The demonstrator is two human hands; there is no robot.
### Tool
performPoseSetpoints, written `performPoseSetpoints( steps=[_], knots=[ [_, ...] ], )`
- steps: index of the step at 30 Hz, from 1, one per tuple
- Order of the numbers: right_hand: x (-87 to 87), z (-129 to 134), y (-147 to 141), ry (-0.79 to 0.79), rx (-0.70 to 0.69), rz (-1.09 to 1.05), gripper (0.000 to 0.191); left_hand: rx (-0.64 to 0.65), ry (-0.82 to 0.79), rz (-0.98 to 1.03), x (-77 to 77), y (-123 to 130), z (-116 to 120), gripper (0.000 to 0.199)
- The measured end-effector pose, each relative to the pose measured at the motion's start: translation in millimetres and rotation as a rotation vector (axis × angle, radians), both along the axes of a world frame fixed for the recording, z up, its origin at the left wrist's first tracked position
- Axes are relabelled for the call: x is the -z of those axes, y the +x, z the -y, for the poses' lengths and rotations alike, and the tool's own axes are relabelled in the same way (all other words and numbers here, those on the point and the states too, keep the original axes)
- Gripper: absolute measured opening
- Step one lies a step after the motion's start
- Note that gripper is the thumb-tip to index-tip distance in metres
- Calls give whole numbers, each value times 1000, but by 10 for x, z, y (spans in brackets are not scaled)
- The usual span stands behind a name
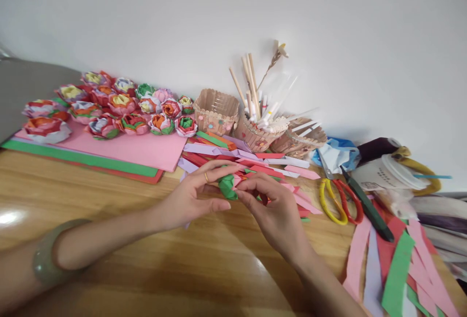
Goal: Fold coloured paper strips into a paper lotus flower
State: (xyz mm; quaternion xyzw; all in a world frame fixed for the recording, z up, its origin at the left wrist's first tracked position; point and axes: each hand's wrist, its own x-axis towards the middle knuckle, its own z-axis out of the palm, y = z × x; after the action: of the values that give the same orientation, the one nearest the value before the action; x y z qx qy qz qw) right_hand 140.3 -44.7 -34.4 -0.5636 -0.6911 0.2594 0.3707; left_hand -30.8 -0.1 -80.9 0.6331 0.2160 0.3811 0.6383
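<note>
A small green folded paper piece (227,186) with some pink at its right side is held between my two hands above the wooden table (204,268). My left hand (195,193) curves around its left side, fingers over the top and thumb below. My right hand (272,205) pinches its right edge between thumb and fingers. Behind my hands lies a pile of folded paper strips (219,150) in purple, red, pink and green. What my right fingertips cover cannot be seen.
Paper flowers (122,104) stand on pink sheets (146,149) at the left. Decorated baskets (216,113), one holding sticks, line the wall. Right: scissors (341,201), a dark green-handled tool (372,212), a white lidded tub (383,173) and loose paper strips (397,273).
</note>
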Motion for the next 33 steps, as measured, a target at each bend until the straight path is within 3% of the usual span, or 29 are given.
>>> performPoseSetpoints(
  steps=[7, 10, 16, 20, 24, 29, 33],
  knots=[
    [50, 80, -54, 438, 108, 312, 16, -134, -29, 60, 45, 33, 14, 42],
    [75, 100, -44, 507, 124, 382, 17, -161, -33, 76, 50, 31, 22, 42],
    [130, 136, -55, 761, 18, 649, 21, -185, -122, 116, 20, 26, 29, 41],
    [149, 116, -56, 655, 77, 495, 23, -167, -145, 136, 0, 30, 25, 48],
    [94, 115, -39, 602, -5, 375, 23, -158, -183, 174, -4, 36, 21, 55],
    [-12, 88, -33, 236, 65, -41, 17, -139, -169, 157, 11, 32, 14, 53],
    [-7, 43, -43, 53, 52, -205, 14, -131, -132, 101, 20, 27, 27, 51]
  ],
)
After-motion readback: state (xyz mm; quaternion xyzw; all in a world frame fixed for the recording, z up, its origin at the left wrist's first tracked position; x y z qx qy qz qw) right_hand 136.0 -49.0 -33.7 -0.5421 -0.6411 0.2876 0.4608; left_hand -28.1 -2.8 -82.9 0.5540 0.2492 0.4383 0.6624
